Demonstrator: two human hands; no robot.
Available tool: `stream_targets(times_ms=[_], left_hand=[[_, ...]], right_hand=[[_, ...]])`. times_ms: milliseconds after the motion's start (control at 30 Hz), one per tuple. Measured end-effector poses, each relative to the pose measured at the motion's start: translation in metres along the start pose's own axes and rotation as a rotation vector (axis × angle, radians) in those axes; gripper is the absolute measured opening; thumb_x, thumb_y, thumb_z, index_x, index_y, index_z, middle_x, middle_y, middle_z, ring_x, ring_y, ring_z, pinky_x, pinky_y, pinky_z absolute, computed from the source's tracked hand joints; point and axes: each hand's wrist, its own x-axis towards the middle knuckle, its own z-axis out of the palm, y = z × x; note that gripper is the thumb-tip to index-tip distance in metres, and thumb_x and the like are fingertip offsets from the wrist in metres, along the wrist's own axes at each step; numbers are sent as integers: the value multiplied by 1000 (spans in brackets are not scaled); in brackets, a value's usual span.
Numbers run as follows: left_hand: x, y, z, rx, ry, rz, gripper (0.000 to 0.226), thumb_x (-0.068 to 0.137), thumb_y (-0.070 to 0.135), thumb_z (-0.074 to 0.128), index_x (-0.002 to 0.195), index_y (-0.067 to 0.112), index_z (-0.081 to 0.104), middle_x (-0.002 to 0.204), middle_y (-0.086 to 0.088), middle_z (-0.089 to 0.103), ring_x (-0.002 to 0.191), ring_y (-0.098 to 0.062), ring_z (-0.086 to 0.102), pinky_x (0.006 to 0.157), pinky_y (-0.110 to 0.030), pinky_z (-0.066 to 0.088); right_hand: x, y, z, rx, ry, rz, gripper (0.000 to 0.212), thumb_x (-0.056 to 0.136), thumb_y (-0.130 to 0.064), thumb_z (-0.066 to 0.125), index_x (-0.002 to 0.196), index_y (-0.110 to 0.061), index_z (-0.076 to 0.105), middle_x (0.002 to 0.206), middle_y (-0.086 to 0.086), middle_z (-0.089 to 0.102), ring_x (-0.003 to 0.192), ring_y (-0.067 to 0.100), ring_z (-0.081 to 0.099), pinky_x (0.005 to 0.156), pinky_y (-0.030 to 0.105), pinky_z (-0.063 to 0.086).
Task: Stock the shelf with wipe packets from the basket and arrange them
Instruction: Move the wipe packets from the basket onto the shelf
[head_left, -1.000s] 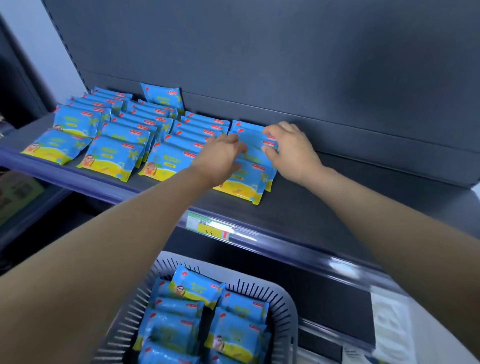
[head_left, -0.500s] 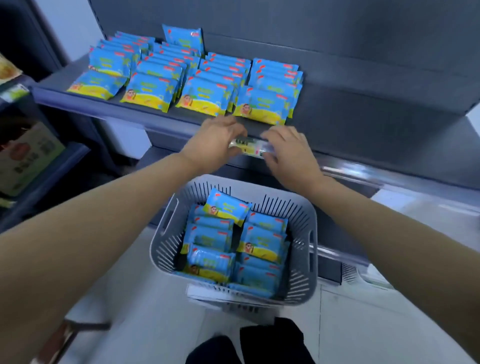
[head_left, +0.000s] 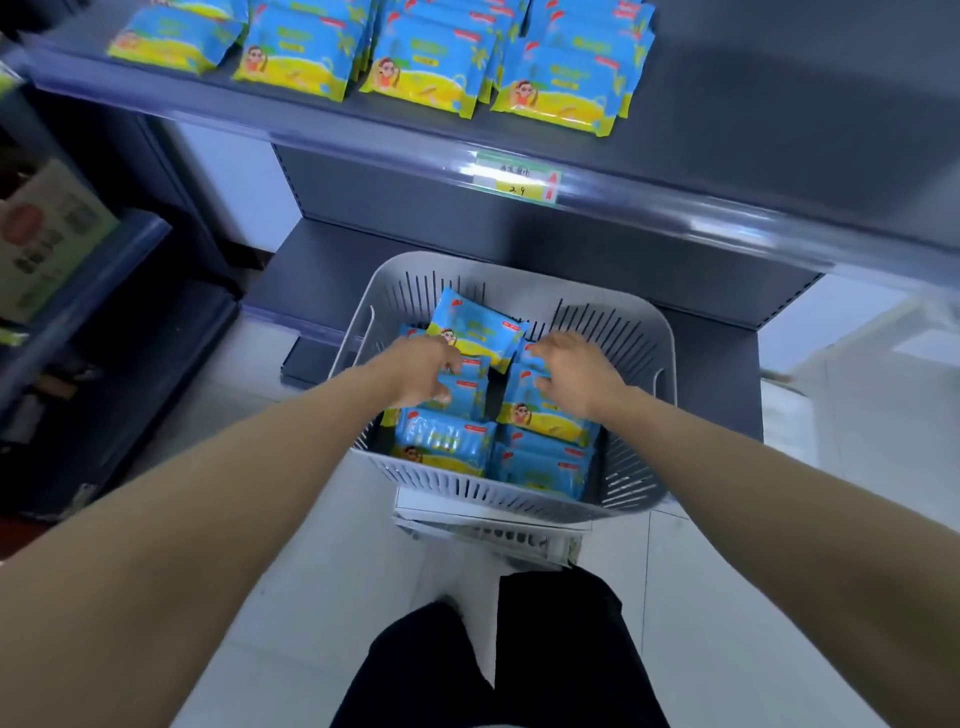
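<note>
Grey basket (head_left: 647, 358) deep, curled fingers (head_left: 543, 358) of left hand (head_left: 415, 370) and right hand (head_left: 579, 379) down onto blue wipe packets (head_left: 447, 440); couldn't tell if clamped.

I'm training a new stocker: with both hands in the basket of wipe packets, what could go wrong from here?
The tilted packet rests atop the pile, between the left hand and right hand; grabbing beside it may dislodge it inside the basket. The front-row packets lie near the shelf edge; pushing more in behind could nudge one over.
</note>
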Motion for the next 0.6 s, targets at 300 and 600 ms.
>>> stream_targets(times_ms=[300,600], left_hand=[[24,-9,42,-39,-299,-103,51,78,17,74,124,11,53,131,-9,52,116,-28,51,95,-36,44],[34,-8,47,109,-385,-65,40,79,17,73,113,2,59,114,-12,58,102,-30,56,83,-36,45]], right_hand=[[12,25,37,13,-286,176,64,91,-31,56,145,-13,27,149,14,28,138,37,22,107,51,32],[26,33,66,-14,-322,291,74,85,-20,63,145,-13,22,146,14,23,135,38,23,106,55,26]])
